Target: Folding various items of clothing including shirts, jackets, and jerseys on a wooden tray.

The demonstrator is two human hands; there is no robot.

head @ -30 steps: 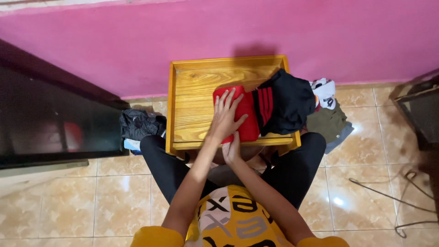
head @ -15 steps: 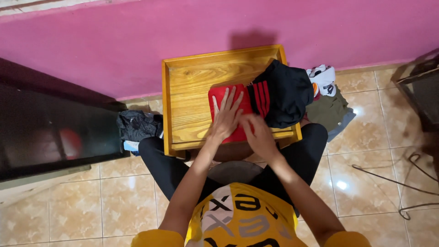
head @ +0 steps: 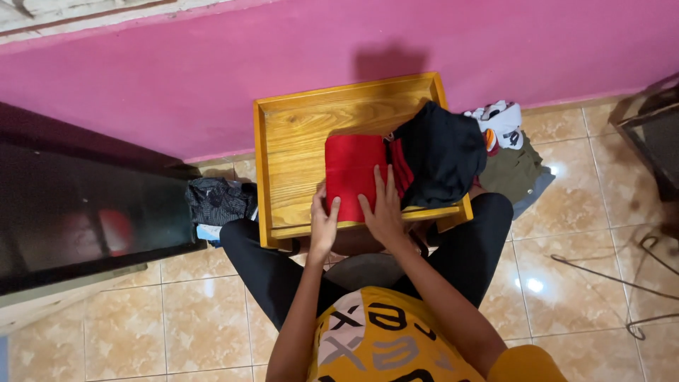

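One wide pink painted wall (head: pixel 212 85) is filling the top of the view, and below it a floor of beige glossy tiles (head: pixel 177 325) is spreading out. A large dark glossy cabinet (head: pixel 78 212) is standing at the left side, against the wall. The person is sitting on the floor with legs in black trousers (head: pixel 262 269) going around a low table, a square wooden tray-like table with a raised rim (head: pixel 263 177), which is touching the wall.

On the right part of this table a black crumpled garment (head: pixel 442 159) is lying, partly over the rim. Just beside it, in the middle of the table, the red folded cloth (head: pixel 350 173) is lying flat, with red and black stripes showing at its right edge. On the floor to the right of the table an olive-green garment (head: pixel 516 173) is lying, and a white small garment with coloured marks (head: pixel 502 120) is resting on top of it. On the floor to the left, between the cabinet and the table, a dark grey bundled garment (head: pixel 216 201) is lying.

The right hand (head: pixel 385 212) is pressing flat on the lower part of the red folded cloth, its fingers (head: pixel 379 180) spreading wide and holding nothing. The left hand (head: pixel 324 219) is touching the lower left edge of the same cloth, its fingers half open; whether they are pinching the edge, I cannot tell.
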